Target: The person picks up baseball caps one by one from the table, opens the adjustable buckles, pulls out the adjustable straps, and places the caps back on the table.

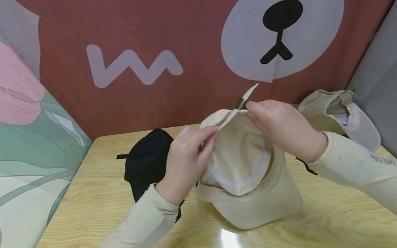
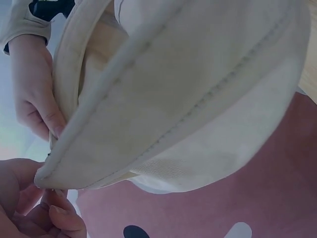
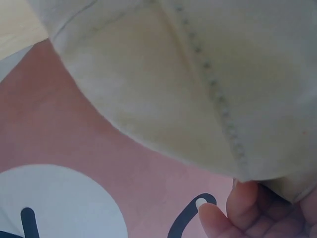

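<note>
The head camera looks forward and down across the table [image 1: 87, 226] here, the reddish-brown backdrop [image 1: 196, 97] before us spanning much of the upper frame. The wrist cameras peer in close at the beige cap [image 1: 257, 209], their pictures inverted: table in an upper corner, backdrop below. All three views share cap and backdrop.

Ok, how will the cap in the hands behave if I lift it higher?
The cap is probably light and floppy: its cloth looks thin and creased. Its brim seems stiffer, holding a smooth broad curve, so it may swing as one piece. The strap may spring a little, since its free end juts out straight.
</note>
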`<control>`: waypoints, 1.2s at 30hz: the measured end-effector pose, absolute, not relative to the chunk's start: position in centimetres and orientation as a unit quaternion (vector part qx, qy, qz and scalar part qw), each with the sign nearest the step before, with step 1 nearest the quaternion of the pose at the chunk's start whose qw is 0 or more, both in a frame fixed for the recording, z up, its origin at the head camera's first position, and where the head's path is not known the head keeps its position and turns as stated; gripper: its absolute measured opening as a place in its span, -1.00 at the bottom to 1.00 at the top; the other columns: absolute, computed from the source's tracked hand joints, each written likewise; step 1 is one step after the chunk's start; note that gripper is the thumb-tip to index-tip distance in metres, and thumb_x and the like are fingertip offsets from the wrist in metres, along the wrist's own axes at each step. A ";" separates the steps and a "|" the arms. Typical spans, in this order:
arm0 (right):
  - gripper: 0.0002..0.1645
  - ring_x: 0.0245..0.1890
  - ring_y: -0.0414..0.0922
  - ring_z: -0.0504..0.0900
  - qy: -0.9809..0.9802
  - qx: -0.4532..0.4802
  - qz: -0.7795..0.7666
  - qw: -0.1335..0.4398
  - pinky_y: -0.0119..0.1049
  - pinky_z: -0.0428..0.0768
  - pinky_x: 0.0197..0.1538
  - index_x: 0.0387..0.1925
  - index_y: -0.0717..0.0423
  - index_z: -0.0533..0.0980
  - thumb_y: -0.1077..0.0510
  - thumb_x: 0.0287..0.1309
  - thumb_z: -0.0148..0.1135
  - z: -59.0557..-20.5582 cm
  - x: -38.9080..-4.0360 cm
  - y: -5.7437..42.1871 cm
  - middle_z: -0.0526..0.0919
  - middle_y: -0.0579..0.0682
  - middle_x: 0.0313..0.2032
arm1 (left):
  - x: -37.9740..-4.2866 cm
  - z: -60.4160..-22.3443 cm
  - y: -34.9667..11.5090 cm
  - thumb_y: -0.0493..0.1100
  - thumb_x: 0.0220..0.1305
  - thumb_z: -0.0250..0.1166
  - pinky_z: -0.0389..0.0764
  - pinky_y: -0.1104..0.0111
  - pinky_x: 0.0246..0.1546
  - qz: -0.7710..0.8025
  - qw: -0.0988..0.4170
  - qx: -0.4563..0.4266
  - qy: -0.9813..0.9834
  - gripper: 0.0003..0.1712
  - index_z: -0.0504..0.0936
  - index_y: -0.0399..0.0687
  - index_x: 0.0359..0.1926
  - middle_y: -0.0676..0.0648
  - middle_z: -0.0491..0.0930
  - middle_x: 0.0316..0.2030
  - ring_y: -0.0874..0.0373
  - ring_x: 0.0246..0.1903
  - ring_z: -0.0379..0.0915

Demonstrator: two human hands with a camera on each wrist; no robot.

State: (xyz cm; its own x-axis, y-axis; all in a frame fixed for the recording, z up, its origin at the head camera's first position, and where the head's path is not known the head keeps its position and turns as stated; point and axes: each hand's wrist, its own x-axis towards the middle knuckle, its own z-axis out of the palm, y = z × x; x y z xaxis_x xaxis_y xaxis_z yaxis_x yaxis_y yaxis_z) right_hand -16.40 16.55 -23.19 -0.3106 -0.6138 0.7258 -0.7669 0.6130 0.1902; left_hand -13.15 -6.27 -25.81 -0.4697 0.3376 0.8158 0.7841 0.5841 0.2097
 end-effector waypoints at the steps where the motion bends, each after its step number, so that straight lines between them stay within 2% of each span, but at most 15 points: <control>1: -0.72 -0.68 -0.12 0.25 -0.803 0.430 0.099 0.400 -0.30 0.30 -0.64 -0.45 0.21 0.27 0.49 0.09 0.19 -23.2 -16.4 16.5 0.20 -0.04 -0.67 | -13.2 -25.8 -6.3 -0.40 0.17 0.35 0.39 0.33 -0.48 -0.293 0.381 -0.349 -0.804 -0.84 0.73 -0.22 -0.21 -0.02 0.65 -0.51 0.14 -0.54 0.36; 6: -0.68 -0.68 -0.17 0.23 -0.806 0.427 0.118 0.393 -0.30 0.28 -0.64 -0.47 0.18 0.28 0.51 0.05 0.23 -23.2 -16.6 16.5 0.18 -0.08 -0.67 | -13.3 -25.8 -6.3 -0.40 0.17 0.35 0.43 0.30 -0.44 -0.290 0.389 -0.353 -0.800 -0.84 0.73 -0.23 -0.21 -0.04 0.65 -0.51 0.13 -0.53 0.39; 18: -0.66 -0.67 -0.16 0.24 -0.818 0.408 0.129 0.383 -0.29 0.30 -0.62 -0.49 0.15 0.28 0.50 0.07 0.24 -23.2 -16.4 16.5 0.18 -0.09 -0.68 | -13.3 -25.9 -6.2 -0.41 0.16 0.35 0.39 0.31 -0.45 -0.293 0.394 -0.357 -0.795 -0.84 0.73 -0.25 -0.21 -0.04 0.64 -0.54 0.15 -0.57 0.37; 27: -0.66 -0.63 -0.14 0.22 -0.843 0.375 0.170 0.345 -0.25 0.29 -0.55 -0.51 0.12 0.27 0.49 0.14 0.19 -22.8 -16.1 16.7 0.16 -0.10 -0.64 | -13.2 -25.8 -6.2 -0.42 0.15 0.35 0.38 0.33 -0.50 -0.299 0.394 -0.347 -0.797 -0.84 0.74 -0.24 -0.22 -0.04 0.66 -0.51 0.11 -0.53 0.35; 36: -0.65 -0.62 -0.15 0.20 -0.828 0.393 0.148 0.371 -0.25 0.30 -0.55 -0.50 0.13 0.26 0.51 0.11 0.18 -23.0 -16.4 16.8 0.14 -0.11 -0.65 | -13.2 -26.1 -6.3 -0.40 0.16 0.36 0.41 0.38 -0.52 -0.323 0.389 -0.334 -0.796 -0.85 0.74 -0.24 -0.22 -0.06 0.71 -0.41 0.09 -0.49 0.39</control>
State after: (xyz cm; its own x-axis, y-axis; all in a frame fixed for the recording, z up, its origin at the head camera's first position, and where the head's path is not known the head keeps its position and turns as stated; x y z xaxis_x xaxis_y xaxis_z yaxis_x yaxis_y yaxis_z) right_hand -16.38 16.76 -22.98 -0.4162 -0.5408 0.7310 -0.7600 0.6483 0.0469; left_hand -13.18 -6.27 -26.12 -0.4748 0.2812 0.8340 0.7825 0.5687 0.2538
